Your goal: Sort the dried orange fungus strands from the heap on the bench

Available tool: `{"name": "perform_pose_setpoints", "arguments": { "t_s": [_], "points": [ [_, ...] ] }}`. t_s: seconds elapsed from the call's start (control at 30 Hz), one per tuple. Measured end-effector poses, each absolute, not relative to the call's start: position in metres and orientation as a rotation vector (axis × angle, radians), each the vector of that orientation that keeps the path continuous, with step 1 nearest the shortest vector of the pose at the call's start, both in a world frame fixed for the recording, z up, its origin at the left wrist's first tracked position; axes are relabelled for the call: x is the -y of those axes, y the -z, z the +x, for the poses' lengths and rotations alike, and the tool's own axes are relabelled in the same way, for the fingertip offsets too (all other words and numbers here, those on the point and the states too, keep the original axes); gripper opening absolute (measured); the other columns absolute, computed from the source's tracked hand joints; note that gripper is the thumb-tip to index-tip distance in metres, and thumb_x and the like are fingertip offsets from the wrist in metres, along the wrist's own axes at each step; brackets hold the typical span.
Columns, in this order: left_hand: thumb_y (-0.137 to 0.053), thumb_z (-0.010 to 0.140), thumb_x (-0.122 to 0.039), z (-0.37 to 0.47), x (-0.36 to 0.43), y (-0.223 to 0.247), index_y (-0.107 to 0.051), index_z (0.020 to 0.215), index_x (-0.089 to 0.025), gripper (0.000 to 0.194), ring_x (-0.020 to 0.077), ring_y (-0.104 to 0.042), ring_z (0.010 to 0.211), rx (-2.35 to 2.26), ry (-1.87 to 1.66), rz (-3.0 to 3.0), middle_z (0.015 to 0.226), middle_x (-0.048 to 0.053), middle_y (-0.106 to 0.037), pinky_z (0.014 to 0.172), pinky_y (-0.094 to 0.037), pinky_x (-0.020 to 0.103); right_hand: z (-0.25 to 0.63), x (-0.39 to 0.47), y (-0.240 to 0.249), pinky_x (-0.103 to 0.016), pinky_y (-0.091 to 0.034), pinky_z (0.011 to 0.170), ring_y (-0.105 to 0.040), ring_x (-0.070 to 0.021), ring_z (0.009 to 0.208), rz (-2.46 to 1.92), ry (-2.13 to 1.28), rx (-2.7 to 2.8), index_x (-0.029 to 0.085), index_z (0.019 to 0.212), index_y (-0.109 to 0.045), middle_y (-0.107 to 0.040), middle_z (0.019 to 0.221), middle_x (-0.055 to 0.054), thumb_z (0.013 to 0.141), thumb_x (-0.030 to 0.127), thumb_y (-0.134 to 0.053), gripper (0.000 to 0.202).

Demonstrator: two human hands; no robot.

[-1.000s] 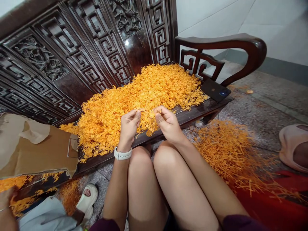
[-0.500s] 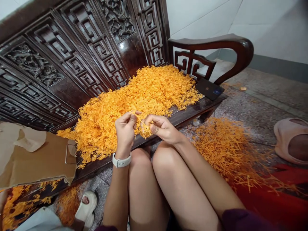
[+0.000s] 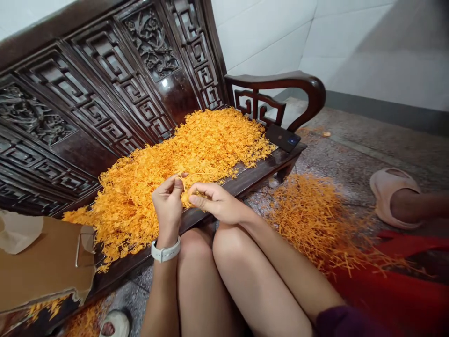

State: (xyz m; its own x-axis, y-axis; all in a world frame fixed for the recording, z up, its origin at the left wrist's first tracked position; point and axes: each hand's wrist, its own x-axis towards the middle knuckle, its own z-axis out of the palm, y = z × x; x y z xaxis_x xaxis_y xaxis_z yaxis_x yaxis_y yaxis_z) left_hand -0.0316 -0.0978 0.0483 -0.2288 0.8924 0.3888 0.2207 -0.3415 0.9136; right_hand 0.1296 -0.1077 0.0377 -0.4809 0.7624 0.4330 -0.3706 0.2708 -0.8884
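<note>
Above my knees, my left hand pinches a small orange branched piece between thumb and fingertips. My right hand meets it from the other side, thumb and forefinger closed on the same piece; the fingers partly cover it. Just beyond both hands, a large heap of similar orange branched pieces, with flower-like tips, spreads over the seat of a dark carved wooden bench. A pale watch circles my left wrist.
At the bench's right end lies a dark phone beside the armrest. A torn cardboard box stands at left. Thin orange stalks are piled on the floor at right, near red material and another person's foot in a pink clog.
My view has swung right and slightly up. Both hands have drawn closer together around the orange piece, and less of it shows between them.
</note>
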Motion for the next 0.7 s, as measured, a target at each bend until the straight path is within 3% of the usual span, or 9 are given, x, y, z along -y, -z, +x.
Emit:
{"name": "perform_pose_setpoints", "arguments": {
  "t_s": [0.07,0.33,0.53,0.7],
  "points": [
    [-0.074,0.09,-0.038,-0.033,0.097,-0.048,-0.082,0.092,-0.019,0.021,0.0158,-0.064,0.08,-1.393,-1.612,1.537,0.096,0.007,-0.079,0.073,-0.049,0.027,0.128,0.109,-0.037,-0.026,-0.037,0.067,-0.042,-0.0111,0.069,-0.413,-1.381,1.541,0.017,0.093,-0.064,-0.05,0.077,0.004,0.099,0.046,-0.067,0.03],
    [-0.069,0.092,-0.038,-0.04,0.1,-0.051,-0.078,0.089,-0.017,0.023,0.0177,-0.066,0.079,-1.607,-1.575,1.711,0.091,0.006,-0.078,0.072,-0.05,0.027,0.129,0.105,-0.028,-0.03,-0.044,0.08,-0.055,-0.0159,0.083,-0.49,-1.18,1.544,0.018,0.089,-0.063,-0.06,0.087,-0.001,0.102,0.05,-0.06,0.034],
    [-0.065,0.093,-0.039,-0.047,0.104,-0.048,-0.079,0.092,-0.017,0.026,0.02,-0.07,0.082,-1.707,-1.568,1.86,0.09,0.007,-0.079,0.077,-0.052,0.03,0.128,0.104,-0.024,-0.033,-0.046,0.092,-0.056,-0.0189,0.095,-0.621,-0.82,1.518,0.019,0.09,-0.063,-0.054,0.096,-0.004,0.103,0.046,-0.06,0.03],
    [-0.062,0.093,-0.043,-0.053,0.104,-0.041,-0.08,0.097,-0.019,0.03,0.0154,-0.06,0.057,-1.867,-1.492,1.876,0.075,0.003,-0.074,0.057,-0.046,0.027,0.127,0.108,-0.025,-0.038,-0.041,0.1,-0.053,-0.0214,0.103,-0.844,-0.661,1.619,0.02,0.092,-0.065,-0.06,0.103,-0.007,0.105,0.041,-0.057,0.026]
  ]
}}
